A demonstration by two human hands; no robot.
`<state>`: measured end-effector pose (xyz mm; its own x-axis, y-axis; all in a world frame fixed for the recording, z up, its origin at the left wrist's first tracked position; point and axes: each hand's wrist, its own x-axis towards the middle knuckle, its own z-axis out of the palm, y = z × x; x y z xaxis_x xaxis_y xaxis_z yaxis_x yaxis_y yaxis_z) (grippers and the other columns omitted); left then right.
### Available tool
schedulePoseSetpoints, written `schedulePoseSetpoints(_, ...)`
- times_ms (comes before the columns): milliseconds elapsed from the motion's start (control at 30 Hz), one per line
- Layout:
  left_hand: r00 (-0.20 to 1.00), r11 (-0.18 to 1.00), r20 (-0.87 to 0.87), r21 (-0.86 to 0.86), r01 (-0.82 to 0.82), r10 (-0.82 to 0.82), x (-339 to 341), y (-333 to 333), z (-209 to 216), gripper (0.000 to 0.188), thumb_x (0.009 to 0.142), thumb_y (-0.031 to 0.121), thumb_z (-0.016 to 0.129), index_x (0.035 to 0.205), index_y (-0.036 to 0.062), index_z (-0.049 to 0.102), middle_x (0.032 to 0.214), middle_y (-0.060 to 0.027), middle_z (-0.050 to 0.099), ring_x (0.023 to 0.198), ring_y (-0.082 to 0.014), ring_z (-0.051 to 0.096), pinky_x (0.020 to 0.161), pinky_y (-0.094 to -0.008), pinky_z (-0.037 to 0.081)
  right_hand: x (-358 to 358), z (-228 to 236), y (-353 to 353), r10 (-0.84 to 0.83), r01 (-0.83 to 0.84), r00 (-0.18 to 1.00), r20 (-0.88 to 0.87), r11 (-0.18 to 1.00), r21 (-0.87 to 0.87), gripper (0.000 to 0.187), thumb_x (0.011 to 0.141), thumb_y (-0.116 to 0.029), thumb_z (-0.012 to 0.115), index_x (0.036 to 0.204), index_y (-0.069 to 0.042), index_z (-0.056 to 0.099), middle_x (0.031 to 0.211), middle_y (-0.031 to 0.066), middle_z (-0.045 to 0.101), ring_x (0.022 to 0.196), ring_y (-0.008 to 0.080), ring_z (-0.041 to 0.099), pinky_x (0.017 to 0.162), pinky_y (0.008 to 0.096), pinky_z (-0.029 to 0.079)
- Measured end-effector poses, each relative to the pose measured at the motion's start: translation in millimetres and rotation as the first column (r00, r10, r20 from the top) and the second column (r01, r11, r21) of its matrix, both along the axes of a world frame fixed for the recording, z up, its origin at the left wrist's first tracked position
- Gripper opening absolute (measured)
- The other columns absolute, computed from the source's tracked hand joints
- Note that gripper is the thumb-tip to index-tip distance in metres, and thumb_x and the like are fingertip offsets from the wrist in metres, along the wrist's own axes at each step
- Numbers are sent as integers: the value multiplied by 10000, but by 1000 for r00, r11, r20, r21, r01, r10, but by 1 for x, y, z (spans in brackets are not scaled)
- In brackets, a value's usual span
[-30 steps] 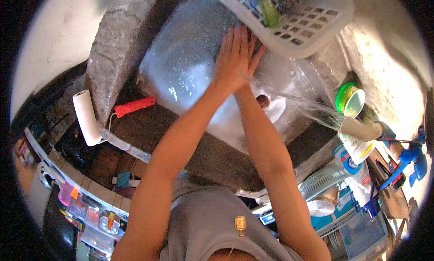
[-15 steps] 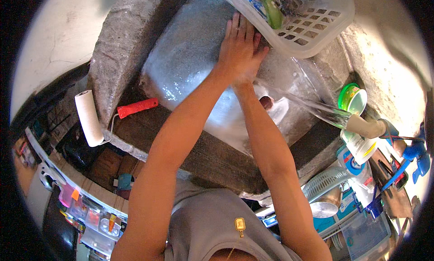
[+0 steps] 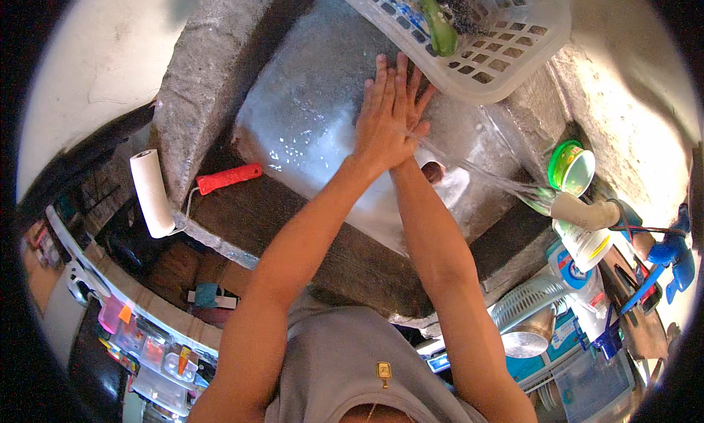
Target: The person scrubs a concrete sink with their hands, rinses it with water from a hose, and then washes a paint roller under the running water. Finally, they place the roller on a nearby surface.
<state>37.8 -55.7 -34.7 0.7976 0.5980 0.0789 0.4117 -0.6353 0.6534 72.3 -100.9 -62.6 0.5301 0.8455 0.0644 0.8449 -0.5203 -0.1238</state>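
Over a wet concrete sink basin (image 3: 315, 64), my two hands meet palm against palm with the fingers stretched out. My left hand (image 3: 375, 130) lies over my right hand (image 3: 411, 115) and covers much of it. A stream of water (image 3: 477, 166) from the beige pipe spout (image 3: 583, 211) runs across to the right hand and the wrists. Neither hand shows anything held. Just right of the wrists, a round brown drain hole (image 3: 433, 172) shows in the basin floor.
A white plastic basket (image 3: 495, 92) with green items overhangs the far edge. A paint roller with a red handle (image 3: 229, 178) and white sleeve (image 3: 152, 193) rests on the left rim. A green-and-white tub (image 3: 572, 168), a colander (image 3: 524, 302) and bottles crowd the right.
My hands have come slightly nearer to me, and the right hand's fingers now show more beside the left. The view has shifted a little; water keeps running.
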Motion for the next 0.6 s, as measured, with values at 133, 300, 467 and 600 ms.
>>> schedulePoseSetpoints(133,984,982,-163,164,96,-69,14,27,-8,844,745,324,632,1376,-66,229,1445,-261,191,1334,-472,157,1043,-580,219,-1,-1,18,38,-38,999,-18,999,6,543,885,-365,426,1373,-136,365,1425,83,332,1337,336,229,1040,627,132)
schedulePoseSetpoints(300,997,985,-29,159,-59,65,-7,3,-19,724,728,395,636,1271,-38,429,1336,-291,362,1262,-467,301,1050,-534,244,-5,-3,1,20,-21,1000,-15,998,-60,535,883,-363,428,1364,-135,382,1412,87,358,1332,334,241,1040,626,138)
schedulePoseSetpoints(467,997,997,-82,-71,-18,12,8,45,-9,653,763,359,628,1269,-16,455,1341,-224,409,1264,-421,339,1063,-505,254,0,-3,19,-11,17,999,34,984,-175,527,881,-361,429,1355,-133,399,1399,92,384,1326,333,253,1039,626,144)
schedulePoseSetpoints(600,999,988,45,153,2,-9,-46,15,-15,534,824,309,586,1244,-7,493,1307,-181,478,1229,-359,428,1039,-442,324,7,-26,13,-26,26,1000,-4,999,-24,535,884,-391,459,1390,-249,360,1488,56,240,1357,333,213,1060,598,111)
